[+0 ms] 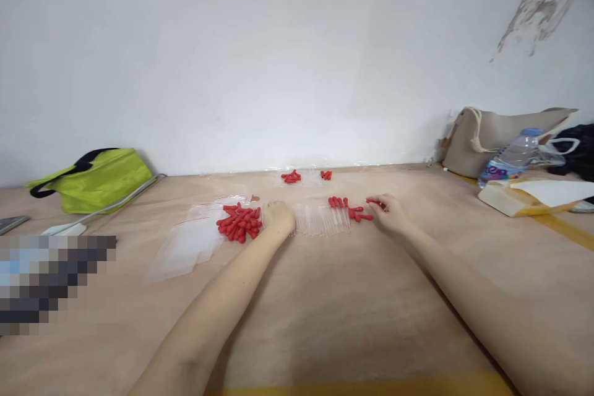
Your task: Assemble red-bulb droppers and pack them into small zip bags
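Note:
Between the thumb and fingers of my right hand (388,213) is a small red rubber bulb (372,202), held just above the table. A few loose red bulbs (359,215) lie beside that hand, and several more stand in a short row (338,202) at the far ends of the clear thin tubes. My left hand (278,218) rests over the left end of the row of tubes (320,219); its fingers are turned away and hidden. Touching distance to its left lies a big pile of red bulbs (239,221), partly on clear plastic bags (190,238).
Two smaller groups of red bulbs (291,177) lie on clear plastic near the wall. At left are a lime-green bag (109,179) and a blurred-out flat object (41,284). To the right stand a beige bag (492,130), a water bottle (513,158) and an open envelope (515,197).

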A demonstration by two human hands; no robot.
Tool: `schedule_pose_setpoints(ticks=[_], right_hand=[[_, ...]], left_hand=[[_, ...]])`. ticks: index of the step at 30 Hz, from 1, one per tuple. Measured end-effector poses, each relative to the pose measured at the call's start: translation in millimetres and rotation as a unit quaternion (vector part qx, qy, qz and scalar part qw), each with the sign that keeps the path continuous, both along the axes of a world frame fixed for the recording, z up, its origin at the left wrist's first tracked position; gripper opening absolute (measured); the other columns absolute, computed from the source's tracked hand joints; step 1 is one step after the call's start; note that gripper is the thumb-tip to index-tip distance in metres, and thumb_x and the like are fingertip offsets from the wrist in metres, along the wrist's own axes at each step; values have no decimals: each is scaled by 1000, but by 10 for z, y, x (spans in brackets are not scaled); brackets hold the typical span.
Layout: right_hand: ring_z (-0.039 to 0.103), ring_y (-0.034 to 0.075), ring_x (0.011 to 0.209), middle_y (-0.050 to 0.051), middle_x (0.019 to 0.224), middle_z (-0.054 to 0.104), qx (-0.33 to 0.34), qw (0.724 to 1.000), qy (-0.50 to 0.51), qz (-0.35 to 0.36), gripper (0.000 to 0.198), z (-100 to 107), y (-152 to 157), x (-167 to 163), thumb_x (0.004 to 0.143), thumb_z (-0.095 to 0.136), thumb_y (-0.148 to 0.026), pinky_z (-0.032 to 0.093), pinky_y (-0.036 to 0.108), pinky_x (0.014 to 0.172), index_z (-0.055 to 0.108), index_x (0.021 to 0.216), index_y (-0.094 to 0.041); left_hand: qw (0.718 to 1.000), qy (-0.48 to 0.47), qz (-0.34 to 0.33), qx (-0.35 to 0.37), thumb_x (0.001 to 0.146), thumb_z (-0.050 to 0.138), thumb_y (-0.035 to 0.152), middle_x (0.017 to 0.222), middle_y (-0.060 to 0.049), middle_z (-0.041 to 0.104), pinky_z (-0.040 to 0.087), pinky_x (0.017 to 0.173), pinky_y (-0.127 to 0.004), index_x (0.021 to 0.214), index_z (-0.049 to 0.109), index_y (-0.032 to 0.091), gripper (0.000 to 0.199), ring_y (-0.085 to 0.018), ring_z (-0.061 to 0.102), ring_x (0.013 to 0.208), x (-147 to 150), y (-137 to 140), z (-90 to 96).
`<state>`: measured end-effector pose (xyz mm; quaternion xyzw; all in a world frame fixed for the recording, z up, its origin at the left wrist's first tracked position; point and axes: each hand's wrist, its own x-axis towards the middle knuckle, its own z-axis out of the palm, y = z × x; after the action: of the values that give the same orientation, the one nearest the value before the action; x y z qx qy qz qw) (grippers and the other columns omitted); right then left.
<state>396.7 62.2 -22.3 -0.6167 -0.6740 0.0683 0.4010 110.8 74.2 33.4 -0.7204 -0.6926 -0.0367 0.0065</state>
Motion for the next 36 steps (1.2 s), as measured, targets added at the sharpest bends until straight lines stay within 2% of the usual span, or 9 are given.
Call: schedule_pose_setpoints(ticks=[3,7,10,13,15,17,21,27,36], right_hand=[[54,15,72,8,88,57,50,998,48,-3,26,38,-43,-239,80,42,-28,44,28,64,60,92,-15],[54,15,72,6,86,58,71,988,110,82,21,139,-225,-681,81,41,-29,44,28,64,55,90,-17],[53,14,71,4,83,58,53,978,119,166,16,195,-404,-998,81,43,-26,42,26,63,53,90,-18],[51,12,63,3,79,58,8,972,114,205,15,188,-541,-1236,78,46,-23,42,25,57,53,91,-18],[52,12,64,4,83,59,-5,969,116,216,22,147,-591,-1334,77,49,-22,43,26,58,53,98,-18],[53,13,68,5,87,60,1,967,110,229,26,96,-614,-1385,77,49,-21,44,27,62,54,103,-19],[55,14,75,5,86,61,19,961,92,260,20,35,-630,-1394,80,49,-23,45,28,67,60,96,-19],[56,15,79,5,87,62,4,947,86,310,21,58,-657,-1383,82,50,-26,45,29,72,63,97,-21],[55,14,78,6,87,61,4,939,79,334,21,56,-685,-1383,82,50,-24,45,28,73,63,98,-20]], left_hand=[[998,8,-37,58,82,40,14,99,-24,58,37,80,-40,95,58,2,25,-33,52,99,-28,-108,64],[984,-5,-143,103,89,32,24,93,-13,60,39,75,-32,95,53,11,26,-24,55,89,-202,-367,81],[952,-72,-259,146,90,33,22,77,-6,61,40,66,-29,87,51,15,20,-19,56,72,-400,-560,-47],[912,-139,-330,202,88,34,16,86,-7,62,39,70,-30,95,51,15,19,-19,56,78,-568,-687,-236],[895,-155,-358,217,87,34,13,90,-7,63,37,73,-32,101,52,16,22,-19,56,82,-630,-729,-331],[892,-163,-365,213,87,34,14,87,-6,63,36,73,-32,98,54,16,22,-19,55,81,-650,-748,-378],[900,-180,-346,193,89,34,19,85,-6,61,36,73,-31,90,55,16,21,-18,53,79,-620,-753,-389],[903,-168,-357,170,90,36,21,86,-4,62,34,75,-31,91,55,17,20,-18,53,82,-593,-748,-387],[898,-152,-381,161,90,36,22,87,-5,63,34,74,-32,98,57,18,23,-18,52,82,-597,-744,-367]])
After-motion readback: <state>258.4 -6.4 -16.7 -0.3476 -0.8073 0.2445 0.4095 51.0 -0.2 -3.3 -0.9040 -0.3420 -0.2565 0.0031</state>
